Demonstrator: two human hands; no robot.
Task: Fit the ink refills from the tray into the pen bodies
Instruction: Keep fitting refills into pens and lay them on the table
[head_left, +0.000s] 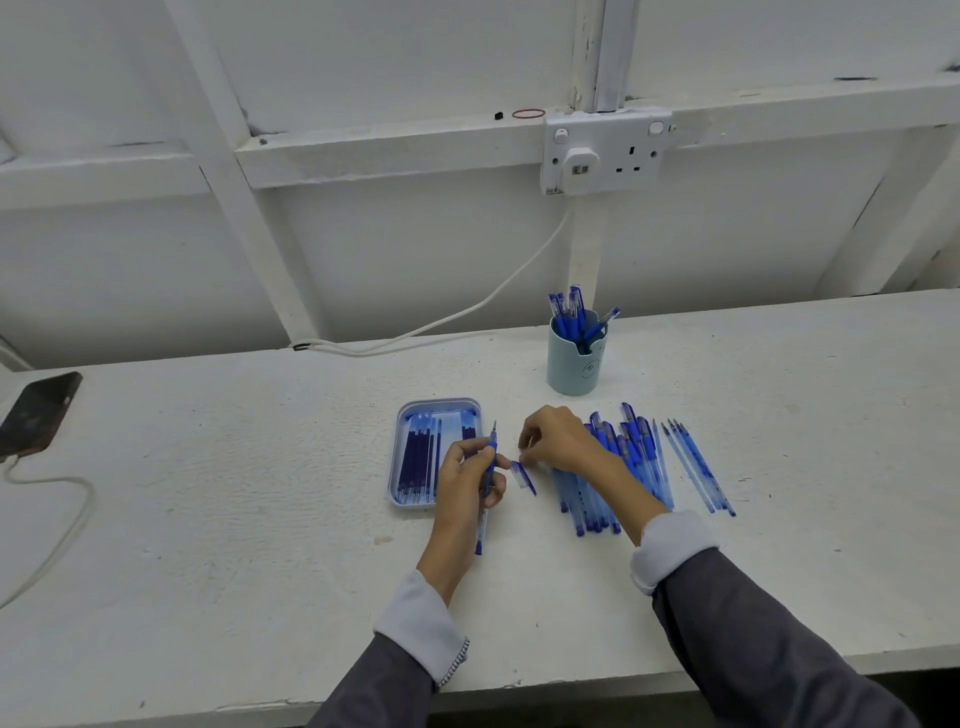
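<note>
Frankly, I can't make out whether the right hand (558, 441) has actually pinched the pen cap (522, 475) lying at its fingertips near the frame's centre; the fingers curl down over its upper end, and contact is hidden. The right forearm also covers part of the pile of pens (634, 457) spread on the table (234, 493) to the right of centre, so I can't count them. A phone (39, 413) at the left edge is partly cut off.

The blue tray (415, 452), just left of centre, holds dark ink refills (415, 462) lying side by side lengthwise; the left hand (467, 486) covers its lower right corner. Above the pile, a pale blue cup (574, 358) stands upright with several capped pens in it.

I see the left hand clenched around a pen body (487, 483), uncapped, its tip pointing toward the top of the frame, its lower end sticking out below the palm. The barrel is clear blue with a darker grip.
</note>
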